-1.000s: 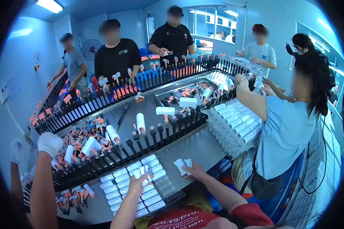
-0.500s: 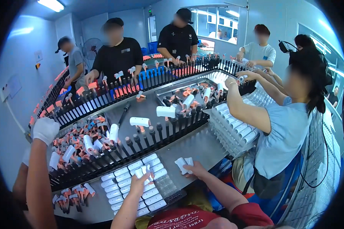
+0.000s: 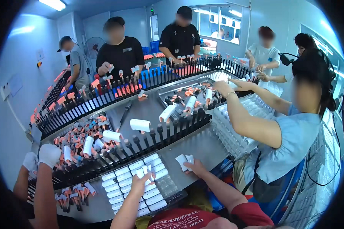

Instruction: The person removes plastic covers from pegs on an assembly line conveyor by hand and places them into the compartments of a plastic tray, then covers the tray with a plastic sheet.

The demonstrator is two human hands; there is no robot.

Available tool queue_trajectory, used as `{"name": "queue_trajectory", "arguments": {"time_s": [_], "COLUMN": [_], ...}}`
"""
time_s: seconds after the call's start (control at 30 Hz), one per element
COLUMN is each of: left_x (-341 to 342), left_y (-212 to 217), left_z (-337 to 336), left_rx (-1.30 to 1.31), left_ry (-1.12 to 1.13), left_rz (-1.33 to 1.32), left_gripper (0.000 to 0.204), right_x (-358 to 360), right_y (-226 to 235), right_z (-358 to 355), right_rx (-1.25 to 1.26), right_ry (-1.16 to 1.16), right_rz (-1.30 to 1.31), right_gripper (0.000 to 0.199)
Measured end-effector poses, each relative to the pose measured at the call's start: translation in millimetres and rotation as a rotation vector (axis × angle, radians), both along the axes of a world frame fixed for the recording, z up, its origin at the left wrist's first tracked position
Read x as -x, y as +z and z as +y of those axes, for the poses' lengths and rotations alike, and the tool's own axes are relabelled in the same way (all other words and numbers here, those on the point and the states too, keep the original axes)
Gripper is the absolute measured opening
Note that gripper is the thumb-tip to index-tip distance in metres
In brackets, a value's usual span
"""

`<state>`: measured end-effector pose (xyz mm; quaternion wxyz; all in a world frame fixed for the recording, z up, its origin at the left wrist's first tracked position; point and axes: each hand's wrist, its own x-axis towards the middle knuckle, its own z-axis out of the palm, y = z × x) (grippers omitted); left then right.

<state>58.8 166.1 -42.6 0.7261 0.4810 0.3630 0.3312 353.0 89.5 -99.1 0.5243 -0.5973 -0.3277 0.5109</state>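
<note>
My left hand (image 3: 140,184) is closed around a small bunch of white plastic pieces (image 3: 144,171), just above a tray (image 3: 166,185) filled with rows of glossy white curved shells (image 3: 130,175). Some cells at the tray's right side hold no shells. To the right, my right hand (image 3: 197,168) grips a couple of white plastic pieces (image 3: 184,160) over the metal table (image 3: 172,152). The fingers partly cover what both hands hold, so their exact shape and number cannot be made out.
A conveyor with black upright pegs (image 3: 153,135) runs beyond the tray, some carrying white shells. Clear trays are stacked (image 3: 233,133) by a co-worker at right. Gloved hands (image 3: 49,155) of another person work at left, near loose orange-grey parts (image 3: 74,194) and a heaped bin (image 3: 80,133).
My hands stay nearly still with the same white pieces. The gloved person's raised hand has come down at left. Shells on the near pegs have shifted left, and the right co-worker's arms have moved.
</note>
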Motion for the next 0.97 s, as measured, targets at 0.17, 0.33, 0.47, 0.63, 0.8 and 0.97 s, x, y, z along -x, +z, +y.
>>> {"name": "queue_trajectory", "arguments": {"time_s": [0.17, 0.33, 0.47, 0.63, 0.8, 0.97], "left_x": [-5.1, -8.7, -8.6, -18.3, -28.2, -38.6], "left_y": [7.9, 8.9, 8.1, 17.1, 38.9, 66.5], "left_z": [-1.8, 1.6, 6.5, -1.0, -6.5, -1.4], "left_rx": [0.014, 0.041, 0.035, 0.049, -0.028, -0.222], "left_ry": [0.009, 0.007, -0.043, 0.000, -0.030, -0.070], "left_rz": [0.005, 0.001, -0.002, 0.029, 0.042, 0.037], "left_gripper": [0.029, 0.028, 0.026, 0.026, 0.021, 0.029], "right_x": [-1.6, -5.4, -2.1, -2.8, -1.5, -19.9], "right_y": [-3.6, -5.4, 2.6, -0.5, 32.9, 94.4], "right_z": [-0.1, -0.9, -2.0, -3.6, -4.1, 27.7], "right_rx": [-0.052, -0.034, -0.061, -0.071, -0.119, -0.474], "right_ry": [-0.011, 0.021, 0.045, 0.026, -0.070, -0.146], "right_rz": [-0.034, -0.040, -0.048, -0.066, -0.003, -0.240], "right_gripper": [0.031, 0.032, 0.031, 0.033, 0.025, 0.031]}}
